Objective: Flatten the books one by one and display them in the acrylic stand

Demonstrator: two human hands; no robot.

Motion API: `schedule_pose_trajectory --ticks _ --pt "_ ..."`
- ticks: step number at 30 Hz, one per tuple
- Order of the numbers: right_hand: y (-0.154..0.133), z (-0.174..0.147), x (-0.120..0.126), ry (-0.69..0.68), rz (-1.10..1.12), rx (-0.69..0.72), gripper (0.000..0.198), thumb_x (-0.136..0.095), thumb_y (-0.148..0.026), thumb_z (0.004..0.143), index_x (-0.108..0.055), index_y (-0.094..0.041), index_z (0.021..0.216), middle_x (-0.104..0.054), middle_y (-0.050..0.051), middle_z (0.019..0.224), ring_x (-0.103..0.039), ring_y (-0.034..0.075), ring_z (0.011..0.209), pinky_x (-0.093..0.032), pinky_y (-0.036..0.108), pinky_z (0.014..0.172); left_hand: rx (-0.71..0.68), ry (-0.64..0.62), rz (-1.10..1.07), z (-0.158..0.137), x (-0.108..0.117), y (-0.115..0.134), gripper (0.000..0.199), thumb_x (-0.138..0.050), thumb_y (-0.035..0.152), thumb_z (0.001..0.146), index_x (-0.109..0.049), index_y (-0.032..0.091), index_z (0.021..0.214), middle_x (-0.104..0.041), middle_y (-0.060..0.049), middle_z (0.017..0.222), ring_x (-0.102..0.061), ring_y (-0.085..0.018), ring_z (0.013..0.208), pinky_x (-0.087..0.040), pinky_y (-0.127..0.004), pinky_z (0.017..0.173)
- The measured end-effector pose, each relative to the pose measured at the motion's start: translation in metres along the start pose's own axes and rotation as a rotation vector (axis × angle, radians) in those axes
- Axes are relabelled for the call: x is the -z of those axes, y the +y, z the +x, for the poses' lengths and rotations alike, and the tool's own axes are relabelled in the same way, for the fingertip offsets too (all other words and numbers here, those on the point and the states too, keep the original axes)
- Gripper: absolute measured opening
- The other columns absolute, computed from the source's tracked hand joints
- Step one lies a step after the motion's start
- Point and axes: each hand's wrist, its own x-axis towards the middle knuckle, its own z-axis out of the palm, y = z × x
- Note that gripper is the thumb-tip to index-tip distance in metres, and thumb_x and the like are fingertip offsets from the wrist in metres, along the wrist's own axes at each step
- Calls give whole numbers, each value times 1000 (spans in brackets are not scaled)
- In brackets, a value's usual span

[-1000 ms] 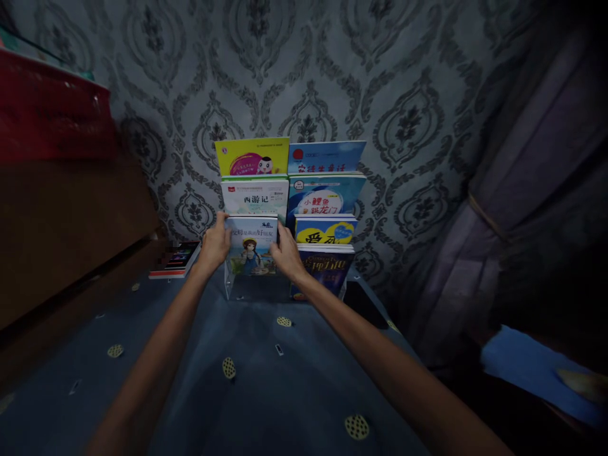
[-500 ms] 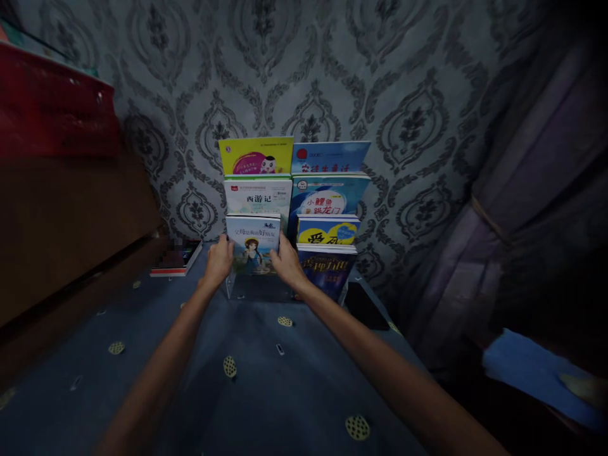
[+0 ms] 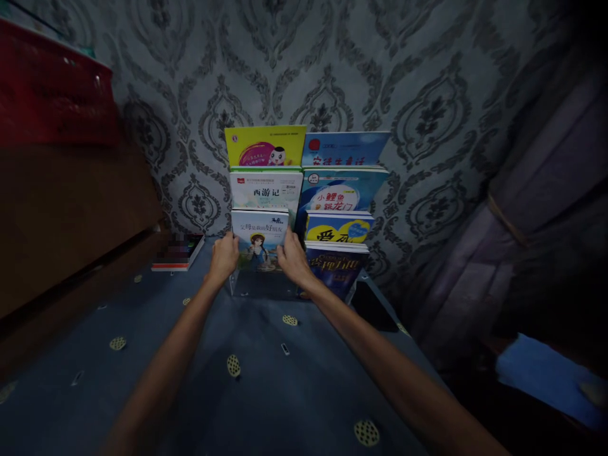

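A light-blue book (image 3: 260,244) with a girl in a yellow hat on its cover stands upright in the left column of a clear stepped rack (image 3: 232,286). My left hand (image 3: 223,256) grips its left edge, and my right hand (image 3: 293,256) grips its right edge. Just behind it rise a white book (image 3: 266,190) and a yellow book (image 3: 266,144). In the right column, front to back, are a dark blue book (image 3: 336,269), a blue-and-yellow book (image 3: 338,229), a teal book (image 3: 344,190) and a pale blue book (image 3: 349,147).
More books (image 3: 178,253) lie flat at the left, beside a brown wooden piece of furniture (image 3: 71,215) with a red bag (image 3: 54,95) on top. A black flat object (image 3: 373,307) rests right of the rack. Purple curtain (image 3: 456,285) and blue cloth (image 3: 546,373) are at the right.
The view has shifted slightly, so the rack appears a little larger and further right. Both hands stay on the light-blue book's edges, and it remains in the same place in the rack.
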Motion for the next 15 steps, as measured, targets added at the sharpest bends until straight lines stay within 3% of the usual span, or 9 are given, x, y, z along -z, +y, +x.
schedule_pose_trajectory --ticks 5,9,15 --pt "2 -1 -3 4 -3 -7 70 -41 -23 89 -25 -6 155 -54 24 130 -53 37 123 -44 57 108 0 -6 -62 0 1 -1 33 -37 25 100 -68 14 105 -74 -17 99 -71 -28 96 -49 -33 85" --pt "1 -8 -6 18 10 -18 72 -40 -26 91 -20 -9 158 -53 22 136 -51 34 128 -41 55 112 -2 -4 -96 -3 -2 -5 29 -40 22 100 -66 13 108 -74 -15 97 -71 -26 94 -48 -31 81" --pt "-4 -37 -12 51 17 -64 75 -43 -28 92 -17 -4 158 -41 24 153 -39 33 143 -35 54 118 -110 137 -244 -17 -23 -20 24 -45 15 95 -62 15 113 -73 -13 102 -69 -24 95 -50 -32 85"
